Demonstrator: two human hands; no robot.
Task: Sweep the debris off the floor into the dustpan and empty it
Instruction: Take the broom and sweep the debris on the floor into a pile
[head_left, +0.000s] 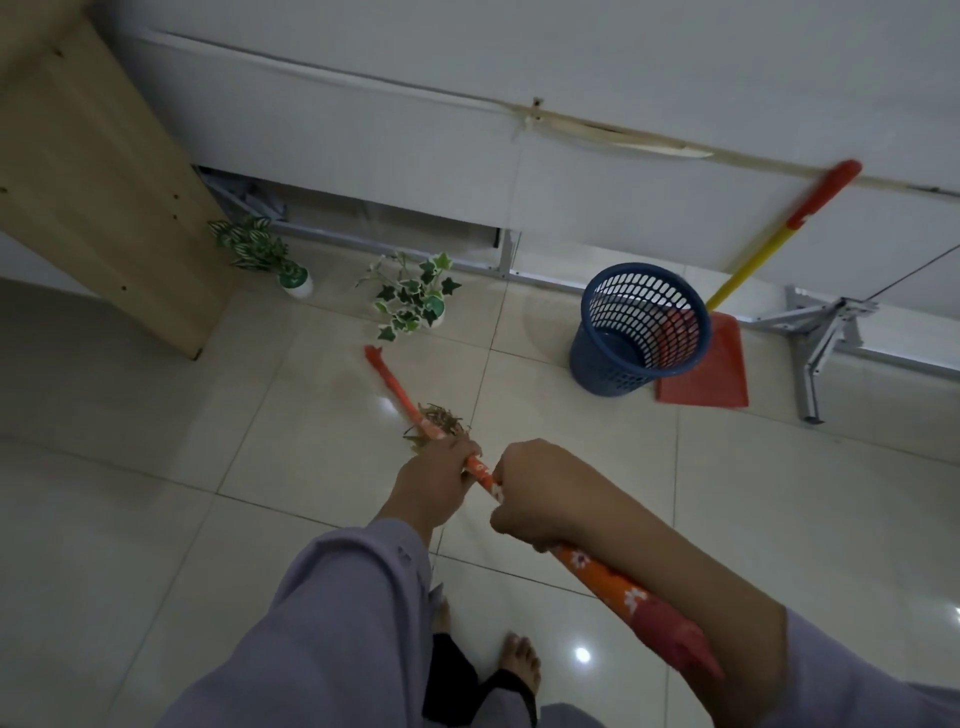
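Floor tiles (779, 519): glossy, smooth, reflective. Perforated blue waste basket (631, 332) and red dustpan (722, 369): plastic. Cabinet panel (88, 171): matt light wood. Sleeve (332, 623): lilac cloth.

Tiled floor (649, 493): both hands, left (434, 480) and right (540, 493), gripping orange broom handle (397, 392) over debris pile (441, 418); blue mesh wastebasket (636, 327) touching red dustpan (711, 369); two potted plants (415, 296).

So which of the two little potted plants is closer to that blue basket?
The ivy-leaved plant, standing nearer the blue basket. The striped-leaf plant sits further left, beside the wooden cabinet.
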